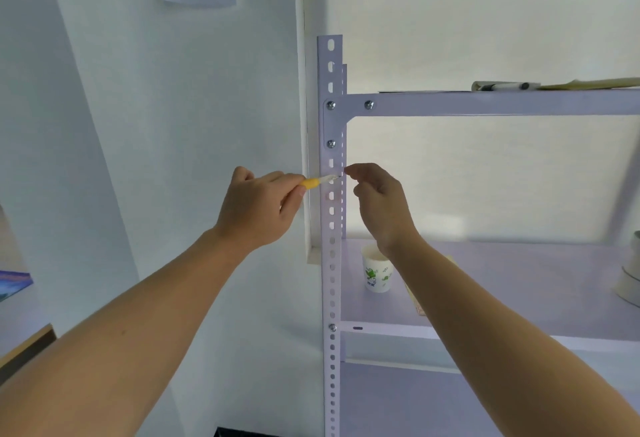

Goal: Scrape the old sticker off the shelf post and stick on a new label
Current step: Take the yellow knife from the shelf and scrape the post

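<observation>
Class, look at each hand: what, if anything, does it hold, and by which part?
The left hand grips a yellow-handled blade by its handle. Whether the right hand pinches anything at the shelf post cannot be told.

No legible text anywhere; green print on the paper cup too blurred

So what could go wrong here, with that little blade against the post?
1. The yellow-handled blade in the left hand points toward the right hand, whose fingertips sit right by its tip; a slip could cut them.
2. The tip is against the shelf post, so it may scratch the finish.
3. Scrapings might drop into the open paper cup on the shelf below.
</observation>
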